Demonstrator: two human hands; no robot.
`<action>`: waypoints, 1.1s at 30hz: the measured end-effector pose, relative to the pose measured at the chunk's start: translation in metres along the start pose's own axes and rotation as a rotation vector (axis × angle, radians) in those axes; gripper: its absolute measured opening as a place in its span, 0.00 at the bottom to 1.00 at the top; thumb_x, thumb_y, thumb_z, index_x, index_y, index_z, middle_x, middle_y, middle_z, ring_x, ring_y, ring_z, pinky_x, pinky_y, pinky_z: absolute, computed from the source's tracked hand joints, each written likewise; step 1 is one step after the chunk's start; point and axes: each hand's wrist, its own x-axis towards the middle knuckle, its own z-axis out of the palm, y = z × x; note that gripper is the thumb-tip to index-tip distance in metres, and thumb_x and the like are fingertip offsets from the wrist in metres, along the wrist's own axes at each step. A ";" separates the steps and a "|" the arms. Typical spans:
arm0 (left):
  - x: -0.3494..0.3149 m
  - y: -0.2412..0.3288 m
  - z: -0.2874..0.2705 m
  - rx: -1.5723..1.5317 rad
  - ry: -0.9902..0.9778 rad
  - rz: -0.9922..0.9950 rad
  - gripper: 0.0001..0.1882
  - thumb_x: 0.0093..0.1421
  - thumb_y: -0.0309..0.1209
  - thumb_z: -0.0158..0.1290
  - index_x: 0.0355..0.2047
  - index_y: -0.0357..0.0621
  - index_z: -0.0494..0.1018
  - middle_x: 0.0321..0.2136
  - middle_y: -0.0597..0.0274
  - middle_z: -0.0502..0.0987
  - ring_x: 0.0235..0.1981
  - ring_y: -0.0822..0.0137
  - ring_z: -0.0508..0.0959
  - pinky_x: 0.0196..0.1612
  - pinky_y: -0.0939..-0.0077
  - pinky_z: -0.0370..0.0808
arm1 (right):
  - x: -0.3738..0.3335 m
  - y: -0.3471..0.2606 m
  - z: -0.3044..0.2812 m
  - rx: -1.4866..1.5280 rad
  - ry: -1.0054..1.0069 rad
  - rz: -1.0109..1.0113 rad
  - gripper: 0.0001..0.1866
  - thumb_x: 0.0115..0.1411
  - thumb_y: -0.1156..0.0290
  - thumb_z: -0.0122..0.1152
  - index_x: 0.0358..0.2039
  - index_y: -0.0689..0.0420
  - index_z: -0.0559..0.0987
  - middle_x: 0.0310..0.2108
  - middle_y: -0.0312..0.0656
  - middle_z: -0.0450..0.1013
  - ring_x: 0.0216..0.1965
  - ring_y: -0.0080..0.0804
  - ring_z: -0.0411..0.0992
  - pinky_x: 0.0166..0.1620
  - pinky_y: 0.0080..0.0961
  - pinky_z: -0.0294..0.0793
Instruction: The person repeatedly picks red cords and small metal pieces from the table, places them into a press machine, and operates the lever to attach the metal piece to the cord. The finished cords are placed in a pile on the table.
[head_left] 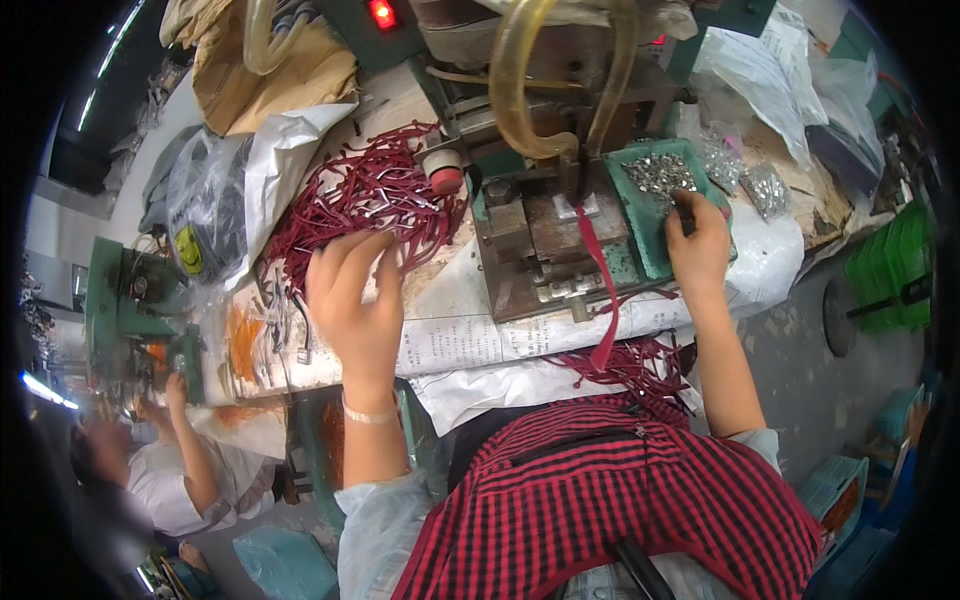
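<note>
L hand (355, 305) by red straps (370, 190), R hand (702, 245) at green tray (652, 235); fingers bent, gap/hold unclear both.

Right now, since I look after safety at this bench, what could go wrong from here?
The right hand is at the green tray beside the press; if it strayed under the tooling, it might be pinched. Knocking the tray could spill its small metal pieces. The left hand is by a tangled pile of red straps, so pulling one might drag others along.
</note>
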 end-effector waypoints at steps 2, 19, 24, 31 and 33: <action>-0.017 -0.041 0.039 0.225 -0.300 0.001 0.03 0.50 0.24 0.63 0.27 0.41 0.81 0.34 0.57 0.78 0.37 0.55 0.74 0.41 0.60 0.71 | 0.003 -0.004 -0.004 -0.019 -0.016 -0.017 0.11 0.61 0.75 0.63 0.44 0.57 0.84 0.40 0.48 0.81 0.42 0.44 0.80 0.50 0.35 0.77; -0.037 -0.090 0.065 -0.519 -0.184 -0.523 0.03 0.65 0.23 0.61 0.36 0.36 0.79 0.32 0.67 0.81 0.32 0.77 0.77 0.38 0.84 0.72 | 0.013 -0.076 -0.055 0.366 -0.091 -0.123 0.08 0.60 0.82 0.64 0.39 0.61 0.84 0.40 0.41 0.82 0.44 0.32 0.78 0.51 0.27 0.74; -0.038 -0.090 0.119 -0.972 -0.110 -0.718 0.06 0.67 0.24 0.59 0.43 0.37 0.75 0.31 0.67 0.81 0.27 0.81 0.76 0.28 0.86 0.69 | 0.025 -0.120 -0.008 0.722 -0.105 0.025 0.12 0.58 0.82 0.66 0.44 0.63 0.81 0.40 0.40 0.80 0.43 0.29 0.78 0.50 0.26 0.75; -0.046 -0.039 0.119 -0.639 -0.108 -0.516 0.05 0.67 0.22 0.58 0.41 0.31 0.77 0.37 0.59 0.82 0.37 0.72 0.81 0.43 0.80 0.77 | 0.016 -0.135 -0.004 1.037 -0.140 0.199 0.24 0.59 0.80 0.67 0.55 0.66 0.72 0.42 0.41 0.80 0.44 0.23 0.78 0.50 0.21 0.74; -0.030 -0.015 0.094 -0.957 0.019 -0.567 0.07 0.68 0.19 0.55 0.45 0.32 0.75 0.42 0.55 0.82 0.42 0.69 0.82 0.48 0.76 0.79 | 0.018 -0.153 -0.017 1.053 -0.154 0.214 0.25 0.59 0.81 0.66 0.56 0.66 0.72 0.43 0.42 0.80 0.44 0.23 0.78 0.51 0.21 0.74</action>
